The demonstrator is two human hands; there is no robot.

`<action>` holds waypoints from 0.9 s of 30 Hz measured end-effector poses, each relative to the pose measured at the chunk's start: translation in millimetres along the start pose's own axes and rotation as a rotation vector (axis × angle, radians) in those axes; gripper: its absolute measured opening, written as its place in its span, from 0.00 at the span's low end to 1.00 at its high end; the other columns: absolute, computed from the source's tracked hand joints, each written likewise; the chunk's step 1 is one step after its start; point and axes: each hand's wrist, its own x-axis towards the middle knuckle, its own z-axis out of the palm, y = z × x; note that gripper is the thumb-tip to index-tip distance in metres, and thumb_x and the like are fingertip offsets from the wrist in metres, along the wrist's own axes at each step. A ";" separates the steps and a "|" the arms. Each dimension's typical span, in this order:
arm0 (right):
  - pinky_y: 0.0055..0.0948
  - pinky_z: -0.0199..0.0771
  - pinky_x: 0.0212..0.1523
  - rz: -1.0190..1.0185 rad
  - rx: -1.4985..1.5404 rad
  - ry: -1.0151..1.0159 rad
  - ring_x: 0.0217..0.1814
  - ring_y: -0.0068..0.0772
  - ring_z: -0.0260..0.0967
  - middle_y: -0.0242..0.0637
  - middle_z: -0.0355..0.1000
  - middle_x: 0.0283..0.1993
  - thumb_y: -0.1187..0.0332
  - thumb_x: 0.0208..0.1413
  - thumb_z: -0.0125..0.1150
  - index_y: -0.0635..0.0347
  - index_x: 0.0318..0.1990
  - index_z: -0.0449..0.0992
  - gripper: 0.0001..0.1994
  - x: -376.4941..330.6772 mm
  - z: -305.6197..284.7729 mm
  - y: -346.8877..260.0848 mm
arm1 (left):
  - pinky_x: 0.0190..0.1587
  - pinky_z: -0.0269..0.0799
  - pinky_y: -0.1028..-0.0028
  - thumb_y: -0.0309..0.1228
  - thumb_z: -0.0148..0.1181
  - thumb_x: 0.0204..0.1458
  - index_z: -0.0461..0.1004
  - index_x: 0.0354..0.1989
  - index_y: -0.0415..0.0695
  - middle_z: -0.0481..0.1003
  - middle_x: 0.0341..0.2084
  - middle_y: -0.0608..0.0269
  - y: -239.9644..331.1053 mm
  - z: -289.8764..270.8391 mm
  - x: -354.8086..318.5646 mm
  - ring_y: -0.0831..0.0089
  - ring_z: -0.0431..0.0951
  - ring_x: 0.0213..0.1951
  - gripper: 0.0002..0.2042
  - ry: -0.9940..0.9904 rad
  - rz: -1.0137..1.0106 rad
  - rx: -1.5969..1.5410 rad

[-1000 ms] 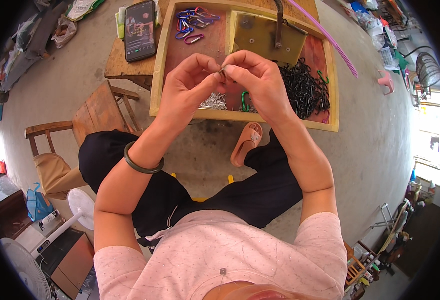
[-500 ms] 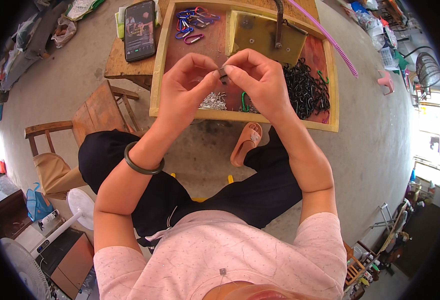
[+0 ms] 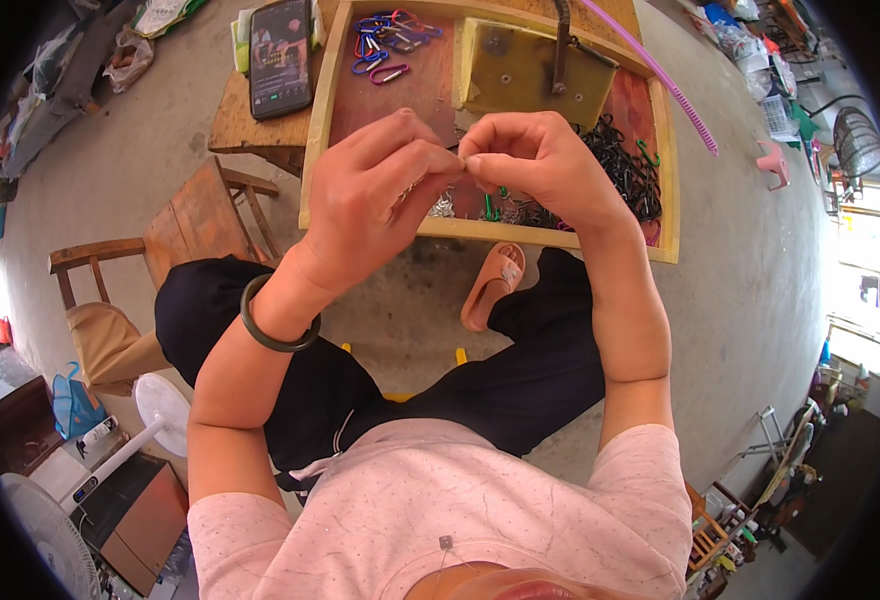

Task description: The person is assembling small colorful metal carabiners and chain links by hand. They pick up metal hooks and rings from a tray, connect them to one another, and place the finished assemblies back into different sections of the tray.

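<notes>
Your left hand (image 3: 372, 195) and your right hand (image 3: 555, 165) meet at the fingertips, in the upper middle of the frame. Thumbs and index fingers are bent as for pinching, but the fingers hide what may be between them, so I cannot tell if you are holding a part.

Nearest to you, inside the tray (image 3: 309, 190), lie the silver pieces (image 3: 442, 206), partly covered by your left hand, with a green clip (image 3: 490, 206) beside them. The silver pieces look like small metal: probably light, stiff and a little slippery, not fragile. It is better to take one by its sides, with the fingertips only. The black hooks (image 3: 628, 165), right in the tray, look tangled; one should be lifted by a free end.

The tray's floor is reddish and worn. It rests on a wooden tabletop (image 3: 245, 115), where a phone (image 3: 280, 65) lies at upper left. Around is a grey floor (image 3: 740, 290), with a chair (image 3: 195, 220) at left and a white fan (image 3: 163, 415) at lower left.
</notes>
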 end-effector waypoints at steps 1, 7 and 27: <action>0.19 0.70 0.34 0.029 0.048 -0.071 0.33 0.14 0.70 0.26 0.76 0.31 0.71 0.59 0.64 0.64 0.37 0.81 0.05 -0.5 -1.7 -1.4 | 0.26 0.68 0.75 0.16 0.69 0.48 0.79 0.32 0.41 0.75 0.29 0.64 1.9 -0.8 0.2 0.72 0.76 0.27 0.07 -0.037 -0.084 -0.105; 0.20 0.68 0.31 -0.008 0.114 0.043 0.31 0.13 0.69 0.24 0.74 0.30 0.71 0.59 0.64 0.63 0.38 0.80 0.05 4.8 3.2 11.5 | 0.27 0.70 0.76 0.16 0.68 0.48 0.79 0.35 0.41 0.76 0.30 0.65 0.9 2.0 3.0 0.71 0.77 0.31 0.08 -0.016 -0.387 -0.456; 0.30 0.76 0.41 -0.529 -0.586 0.292 0.38 0.32 0.76 0.35 0.76 0.36 0.78 0.55 0.63 0.61 0.44 0.78 0.09 7.9 22.1 9.1 | 0.31 0.72 0.80 0.22 0.65 0.56 0.78 0.40 0.38 0.80 0.33 0.69 -8.1 3.9 -6.7 0.84 0.78 0.35 0.04 -0.063 -0.714 -0.483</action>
